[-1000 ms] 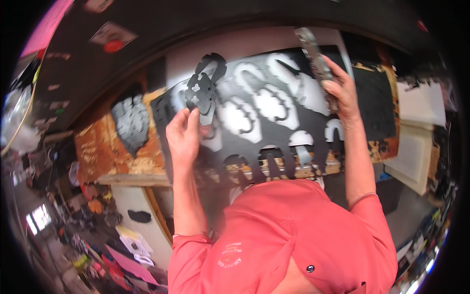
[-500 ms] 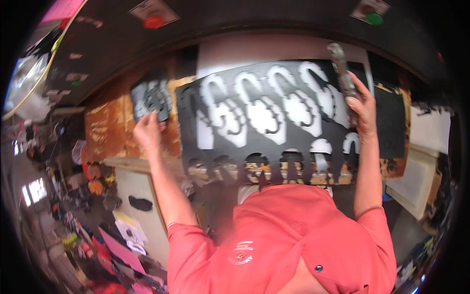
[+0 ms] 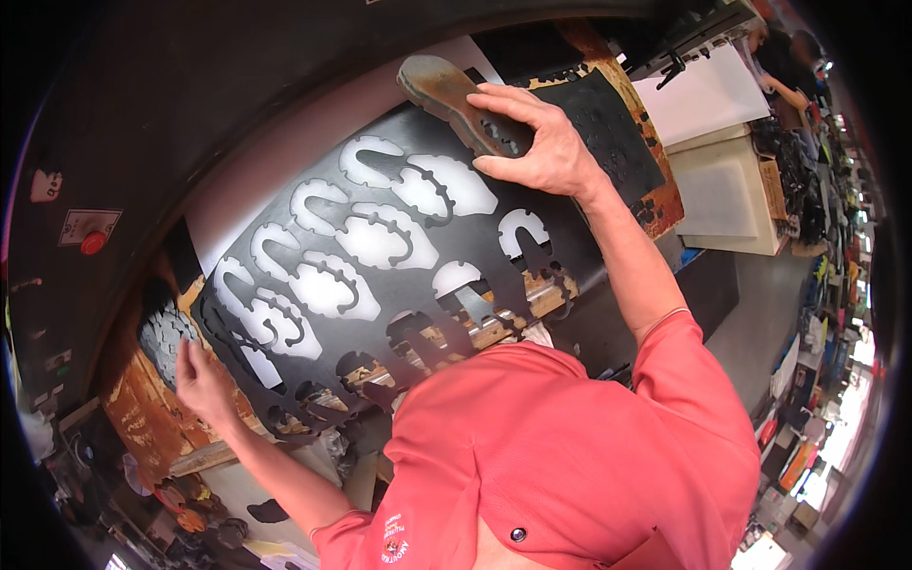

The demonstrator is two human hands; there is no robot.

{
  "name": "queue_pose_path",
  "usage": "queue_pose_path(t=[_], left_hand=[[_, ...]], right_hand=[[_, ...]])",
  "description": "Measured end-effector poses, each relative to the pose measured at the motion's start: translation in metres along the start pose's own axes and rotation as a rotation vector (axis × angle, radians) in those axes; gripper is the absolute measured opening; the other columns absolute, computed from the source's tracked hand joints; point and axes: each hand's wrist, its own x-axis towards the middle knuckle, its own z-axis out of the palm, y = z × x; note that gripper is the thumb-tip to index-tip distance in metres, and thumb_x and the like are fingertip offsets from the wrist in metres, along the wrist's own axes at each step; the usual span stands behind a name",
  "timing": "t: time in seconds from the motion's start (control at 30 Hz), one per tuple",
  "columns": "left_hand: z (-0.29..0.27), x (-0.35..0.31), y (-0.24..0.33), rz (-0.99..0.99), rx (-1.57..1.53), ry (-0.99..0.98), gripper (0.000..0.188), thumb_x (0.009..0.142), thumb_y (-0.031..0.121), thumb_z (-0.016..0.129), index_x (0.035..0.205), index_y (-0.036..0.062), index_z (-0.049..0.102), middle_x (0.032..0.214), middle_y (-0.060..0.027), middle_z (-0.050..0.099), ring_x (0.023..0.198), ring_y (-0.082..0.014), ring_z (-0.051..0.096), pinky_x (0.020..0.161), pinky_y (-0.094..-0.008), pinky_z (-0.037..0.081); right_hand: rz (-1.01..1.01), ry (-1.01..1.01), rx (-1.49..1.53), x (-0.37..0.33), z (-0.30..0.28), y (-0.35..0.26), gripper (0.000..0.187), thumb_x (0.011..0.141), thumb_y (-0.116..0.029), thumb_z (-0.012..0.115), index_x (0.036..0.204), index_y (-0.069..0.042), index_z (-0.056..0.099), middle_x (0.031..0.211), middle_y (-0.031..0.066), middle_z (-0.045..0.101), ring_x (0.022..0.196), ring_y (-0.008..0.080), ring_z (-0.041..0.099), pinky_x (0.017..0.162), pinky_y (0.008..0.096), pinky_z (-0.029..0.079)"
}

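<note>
My right hand [image 3: 541,142] grips a sole-shaped cutting die [image 3: 446,93], a worn metal piece, thumb on one side and fingers on the other. The die is tilted above a black sheet [image 3: 437,285] full of cut-out shapes, several arched and rounded, through which white shows. At the left my left hand [image 3: 201,385] has its fingers drawn together beside a pile of small dark grey cut pieces [image 3: 166,337]. Whether anything small sits between those fingertips is hidden.
Beneath the sheet is a worn brown work board [image 3: 142,418]. A dark machine beam with a red button [image 3: 93,243] spans the far side. Another black sheet [image 3: 608,133] lies to the right, near a pale cabinet [image 3: 717,190]. Another person [image 3: 788,85] is at the far right.
My view has turned toward the right. The cutting die, upright and edge-on before, now leans left with its broad face showing. My left hand has come slightly away from the grey pieces.
</note>
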Motion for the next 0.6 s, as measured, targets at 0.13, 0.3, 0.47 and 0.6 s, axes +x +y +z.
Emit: queue_pose_path(t=[0.13,0.3,0.47,0.6], left_hand=[[0.063,-0.046,0.047,0.41,0.189,-0.173,0.039,0.106,0.02,0.07,0.138,-0.0021,0.068,0.13,-0.0173,0.071,0.121,-0.0245,0.067,0.105,-0.0353,0.052],[0.109,-0.061,0.118,0.771,0.421,-0.138,0.036,0.104,0.019,0.07,0.135,0.0,0.07,0.132,-0.0208,0.07,0.125,-0.0346,0.066,0.107,-0.0422,0.05],[0.185,-0.054,0.151,0.923,0.239,-0.376,0.037,0.106,0.02,0.067,0.138,0.0023,0.068,0.138,-0.0202,0.066,0.125,-0.0366,0.064,0.109,-0.044,0.049],[0.216,-0.039,0.153,1.059,0.617,-0.319,0.036,0.106,0.029,0.067,0.127,0.0009,0.07,0.124,-0.0214,0.07,0.112,-0.0402,0.066,0.103,-0.048,0.051]], right_hand=[[-0.046,-0.155,-0.272,-0.009,0.017,0.014,0.067,0.075,-0.021,0.083,0.139,-0.007,0.069,0.149,0.0252,0.058,0.136,0.0396,0.057,0.114,0.0465,0.049],[-0.04,0.016,-0.053,-0.024,0.011,0.03,0.056,0.086,-0.029,0.086,0.134,-0.005,0.07,0.15,0.0168,0.06,0.136,0.0353,0.059,0.112,0.0431,0.049],[0.419,0.219,-0.341,-0.074,-0.013,0.004,0.036,0.095,-0.03,0.078,0.115,0.0,0.074,0.101,0.0174,0.073,0.09,0.0305,0.075,0.079,0.0396,0.058],[0.609,0.122,-0.346,-0.114,-0.019,-0.015,0.029,0.097,-0.027,0.076,0.094,0.002,0.071,0.079,0.019,0.067,0.072,0.033,0.07,0.068,0.0428,0.054]])
